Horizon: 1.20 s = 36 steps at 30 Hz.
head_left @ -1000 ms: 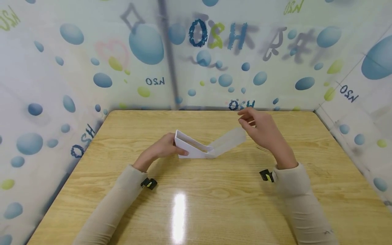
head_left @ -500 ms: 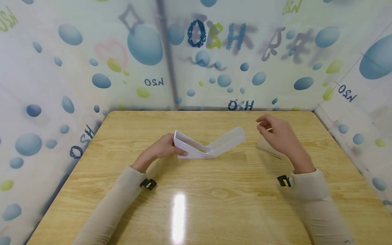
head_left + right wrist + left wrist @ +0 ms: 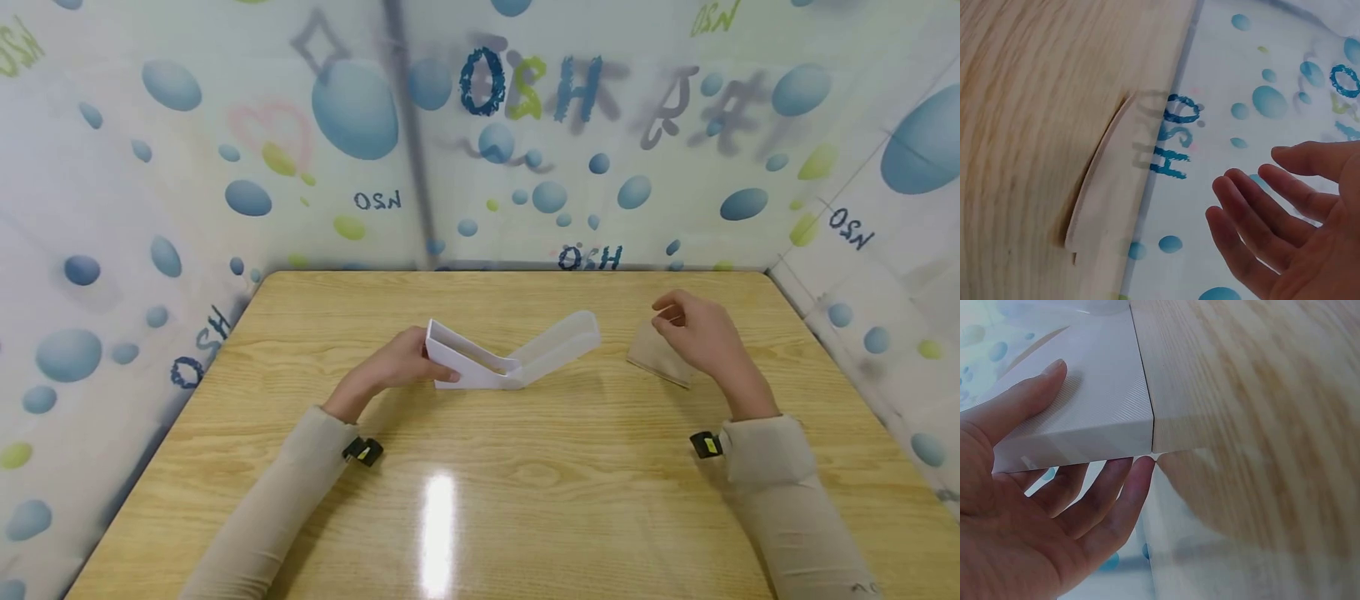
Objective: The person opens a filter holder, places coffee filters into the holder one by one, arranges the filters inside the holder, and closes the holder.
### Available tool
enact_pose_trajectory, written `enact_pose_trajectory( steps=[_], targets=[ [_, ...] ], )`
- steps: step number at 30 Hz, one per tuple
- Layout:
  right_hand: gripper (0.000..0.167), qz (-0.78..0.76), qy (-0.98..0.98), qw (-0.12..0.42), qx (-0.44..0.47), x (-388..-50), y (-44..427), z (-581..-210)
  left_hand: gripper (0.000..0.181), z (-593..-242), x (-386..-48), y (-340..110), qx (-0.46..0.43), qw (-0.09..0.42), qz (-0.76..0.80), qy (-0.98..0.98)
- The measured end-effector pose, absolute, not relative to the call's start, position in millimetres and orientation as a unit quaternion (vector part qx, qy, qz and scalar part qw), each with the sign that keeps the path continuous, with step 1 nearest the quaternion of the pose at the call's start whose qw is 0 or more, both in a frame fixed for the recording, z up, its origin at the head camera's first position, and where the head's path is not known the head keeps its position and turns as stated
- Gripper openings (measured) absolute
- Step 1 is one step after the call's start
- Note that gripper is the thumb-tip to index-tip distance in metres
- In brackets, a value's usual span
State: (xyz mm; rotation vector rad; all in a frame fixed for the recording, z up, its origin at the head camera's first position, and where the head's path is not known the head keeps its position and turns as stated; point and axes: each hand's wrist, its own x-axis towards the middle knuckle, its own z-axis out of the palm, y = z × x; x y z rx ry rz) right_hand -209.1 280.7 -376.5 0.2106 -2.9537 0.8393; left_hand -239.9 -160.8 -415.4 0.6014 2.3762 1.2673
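Lettering (image 3: pixel 529 88) reading "OSH" repeats across the spotted wall covering (image 3: pixel 465 179).

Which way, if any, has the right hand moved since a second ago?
Yes: right and slightly lower in the head view. The right hand nearly met the lowest back-wall lettering before; now it shows clear to the right.

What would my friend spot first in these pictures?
Probably the white box, its clear flap slanting up, held by the left hand near the middle. Next, the wall behind, with blue bubbles and letters, then the flat tan piece on the table near the right hand.
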Motion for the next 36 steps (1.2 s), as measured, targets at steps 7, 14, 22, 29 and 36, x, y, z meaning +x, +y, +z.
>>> enact_pose_trajectory(
  steps=[7, 14, 22, 29, 36],
  targets=[
    [0.039, 0.269, -0.962, -0.002, 0.039, -215.3, 293.5, -387.4, 0.043, -415.1, -240.4, -161.1, 0.211, 0.186, 0.447, 0.849],
    [0.049, 0.259, -0.965, -0.044, 0.013, -219.8, 299.9, -392.8, 0.045, -414.8, -240.8, -162.8, 0.203, 0.189, 0.451, 0.849],
    [0.070, 0.227, -0.961, -0.161, 0.003, -221.5, 304.6, -398.7, 0.045, -415.5, -240.3, -162.7, 0.202, 0.188, 0.450, 0.849],
    [0.073, 0.211, -0.964, -0.160, -0.013, -220.1, 309.0, -403.7, 0.044, -414.9, -241.1, -160.5, 0.205, 0.188, 0.446, 0.851],
    [0.078, 0.204, -0.966, -0.155, -0.031, -221.6, 314.0, -408.6, 0.043, -414.6, -239.9, -159.5, 0.208, 0.190, 0.450, 0.848]
  ],
)
